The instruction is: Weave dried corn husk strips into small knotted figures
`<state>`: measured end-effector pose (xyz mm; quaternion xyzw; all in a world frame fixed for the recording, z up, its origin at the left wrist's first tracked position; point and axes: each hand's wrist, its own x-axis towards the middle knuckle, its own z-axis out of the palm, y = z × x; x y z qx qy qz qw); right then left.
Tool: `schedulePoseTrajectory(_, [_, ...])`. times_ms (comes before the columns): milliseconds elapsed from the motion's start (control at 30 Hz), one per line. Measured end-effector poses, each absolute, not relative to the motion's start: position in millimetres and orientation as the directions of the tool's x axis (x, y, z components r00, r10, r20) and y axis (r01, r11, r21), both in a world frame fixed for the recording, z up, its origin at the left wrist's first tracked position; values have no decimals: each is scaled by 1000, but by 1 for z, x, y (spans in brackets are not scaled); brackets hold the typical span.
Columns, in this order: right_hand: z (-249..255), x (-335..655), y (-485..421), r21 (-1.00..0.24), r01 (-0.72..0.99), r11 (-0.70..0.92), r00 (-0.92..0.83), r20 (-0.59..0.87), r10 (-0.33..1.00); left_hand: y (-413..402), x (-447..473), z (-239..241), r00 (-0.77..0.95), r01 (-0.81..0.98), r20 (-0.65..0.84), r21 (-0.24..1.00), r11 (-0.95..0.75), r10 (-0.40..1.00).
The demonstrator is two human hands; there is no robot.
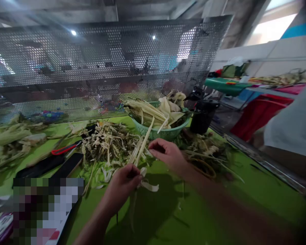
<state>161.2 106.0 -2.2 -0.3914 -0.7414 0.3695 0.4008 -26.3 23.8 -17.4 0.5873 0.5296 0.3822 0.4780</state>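
Pale dried strips that look like corn husk (pixel 142 149) stand up from my left hand (pixel 124 182), whose thumb and fingers are closed on their lower end. Short curled ends hang out beside the thumb. Up and to the right, my right hand (pixel 167 154) has its fingers curled and the thumb drawn against them, close beside the strips. Whatever its fingertips hold, if anything, I cannot make out. A heap of short twisted husk pieces (pixel 108 141) lies on the green tabletop (pixel 153 217) beyond my left hand. Behind my right hand, a green basket (pixel 155 133) holds broad husk leaves (pixel 153 114).
Scissors with red-and-black handles (pixel 66 148) and a dark phone (pixel 68 165) lie at left, near more husks (pixel 10 143). A black container (pixel 204 115) stands right of the basket, with dry scraps (pixel 209 149) before it. A perforated metal panel (pixel 104 68) rises behind. Someone in white (pixel 290 126) is at right.
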Motion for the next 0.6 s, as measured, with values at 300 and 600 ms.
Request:
schedulePoseTrajectory(300, [-6, 151, 97, -606, 540, 584, -663, 122, 739, 21, -26, -20, 167, 629, 56, 763, -150, 984])
schedulePoseTrajectory(600, [-8, 157, 107, -562, 583, 587, -580, 219, 785, 19, -29, -30, 288, 765, 204, 539, -353, 936])
